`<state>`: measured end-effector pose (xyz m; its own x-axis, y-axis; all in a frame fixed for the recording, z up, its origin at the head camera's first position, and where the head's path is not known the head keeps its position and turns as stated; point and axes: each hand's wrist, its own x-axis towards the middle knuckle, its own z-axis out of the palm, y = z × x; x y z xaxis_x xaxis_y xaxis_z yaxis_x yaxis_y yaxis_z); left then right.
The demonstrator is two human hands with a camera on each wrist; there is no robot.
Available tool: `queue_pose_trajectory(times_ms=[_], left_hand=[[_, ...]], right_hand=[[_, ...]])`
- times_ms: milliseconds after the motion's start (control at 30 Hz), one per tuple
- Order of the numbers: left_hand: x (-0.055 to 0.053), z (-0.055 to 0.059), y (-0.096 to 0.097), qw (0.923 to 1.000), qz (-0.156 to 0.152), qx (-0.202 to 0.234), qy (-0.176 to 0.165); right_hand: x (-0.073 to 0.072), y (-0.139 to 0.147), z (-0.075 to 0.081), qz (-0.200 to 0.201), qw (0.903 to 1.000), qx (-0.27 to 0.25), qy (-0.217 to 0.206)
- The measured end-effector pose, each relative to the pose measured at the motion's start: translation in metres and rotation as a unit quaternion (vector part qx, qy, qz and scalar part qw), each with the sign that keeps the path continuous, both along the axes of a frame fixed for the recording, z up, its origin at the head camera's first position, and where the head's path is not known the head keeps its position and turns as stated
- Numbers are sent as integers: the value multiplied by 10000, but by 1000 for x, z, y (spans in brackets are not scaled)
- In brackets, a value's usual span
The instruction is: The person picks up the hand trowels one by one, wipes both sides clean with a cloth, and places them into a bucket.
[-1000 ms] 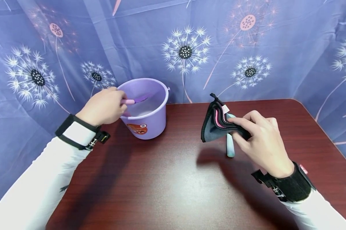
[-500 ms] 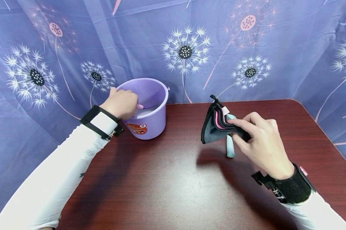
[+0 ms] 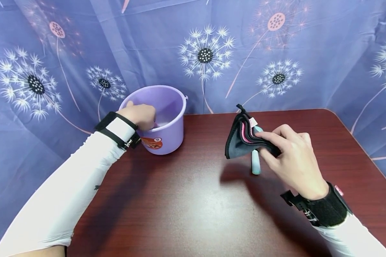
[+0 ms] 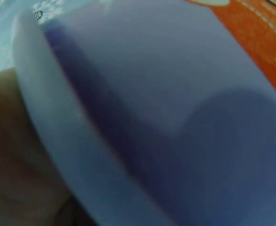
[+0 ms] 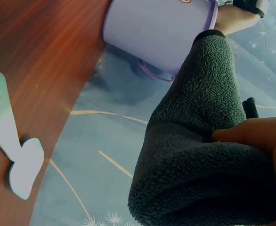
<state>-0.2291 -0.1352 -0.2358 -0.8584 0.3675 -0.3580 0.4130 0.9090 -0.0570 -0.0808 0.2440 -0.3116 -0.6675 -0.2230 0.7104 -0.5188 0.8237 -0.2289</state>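
My left hand (image 3: 142, 116) reaches over the near-left rim of a purple bucket (image 3: 173, 137), its knuckles inside the opening. The curled fingers hold a tool with a pink handle and purple head, now almost wholly hidden by the hand and bucket wall. In the left wrist view, the bucket's wall (image 4: 142, 70) fills most of the picture. My right hand (image 3: 292, 157) pinches a folded dark grey cloth (image 3: 241, 147) with black edging, pink inner layers and a white tag, held up over the table. The cloth's fluffy side shows in the right wrist view.
Under and behind the cloth, a pale green tool (image 3: 255, 164) with a long handle and rounded head lies on the brown wooden table (image 3: 180, 200). A blue dandelion-print curtain (image 3: 154, 43) hangs along the table's back edge, close behind the bucket.
My left hand has moved right and into the bucket, taking the pink-handled tool mostly out of sight. The bucket has shifted slightly left. My right hand keeps the cloth nearly still.
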Motion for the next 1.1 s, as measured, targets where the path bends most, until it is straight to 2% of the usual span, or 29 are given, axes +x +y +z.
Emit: queue_pose_trajectory(times_ms=[167,300,533,767,933,1033,1100], left_hand=[[-1,0,-3,9997,6,180,-149],[0,1,-6,9991,53,404,-107],[7,3,-11,9968,-56,749,257],[21,11,-11,9913,-127,1088,733],[35,15,-6,9816,-202,1402,1278],[45,15,1,9687,-275,1692,1794],[53,15,8,9563,-350,2009,2096]], right_hand=[[0,0,-1,-26,10000,-6,-24],[1,0,-1,-47,10000,5,-34],[1,0,-1,-73,10000,-6,-19],[1,1,1,-120,9999,-25,-4],[1,3,3,-150,9999,-26,4],[0,3,5,-185,9998,-36,-13],[0,3,6,-217,9997,-70,-15]])
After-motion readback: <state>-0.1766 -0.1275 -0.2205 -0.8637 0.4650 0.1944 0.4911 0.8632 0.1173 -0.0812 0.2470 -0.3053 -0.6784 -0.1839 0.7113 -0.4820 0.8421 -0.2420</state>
